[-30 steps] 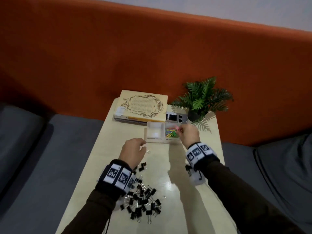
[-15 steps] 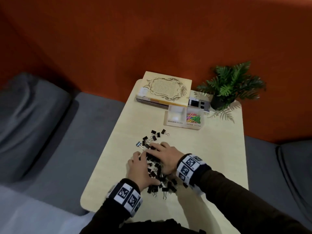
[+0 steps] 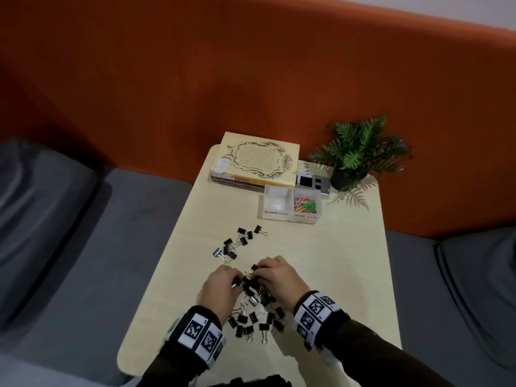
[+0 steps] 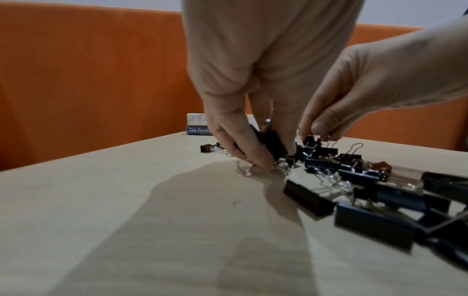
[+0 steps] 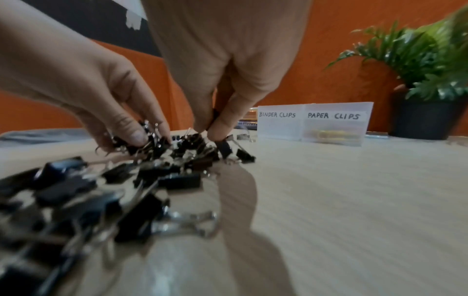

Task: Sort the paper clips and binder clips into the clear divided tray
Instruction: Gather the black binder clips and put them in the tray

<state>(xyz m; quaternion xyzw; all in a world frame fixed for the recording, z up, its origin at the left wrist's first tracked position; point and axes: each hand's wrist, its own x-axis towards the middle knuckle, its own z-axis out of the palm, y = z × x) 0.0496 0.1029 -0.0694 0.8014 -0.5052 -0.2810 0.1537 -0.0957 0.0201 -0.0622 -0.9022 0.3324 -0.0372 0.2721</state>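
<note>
Black binder clips (image 3: 252,300) lie in a heap at the lower middle of the head view, on the pale counter (image 3: 321,275). A second ago the right hand (image 3: 282,277) was far up at the tray (image 3: 290,216) and the left hand (image 3: 220,289) rested near the heap. Now both hands are down together in the heap, almost touching. The left one has its fingers (image 4: 255,154) curled around several clips, and the right one pinches a clip between thumb and fingertips (image 5: 220,128).

The tray stands in the upper right of the head view, well apart from the hands. Its right part, marked for paper clips, holds the coloured paper clips (image 3: 305,205); its left part, marked for binder clips, looks empty. I see no loose paper clips on the counter, so I think that half of the sorting is finished and the binder clips are starting now. A smaller group of clips (image 3: 237,244) lies above the hands, toward the tray. The wire handles may tangle, so a handful could drop some on the way.
</note>
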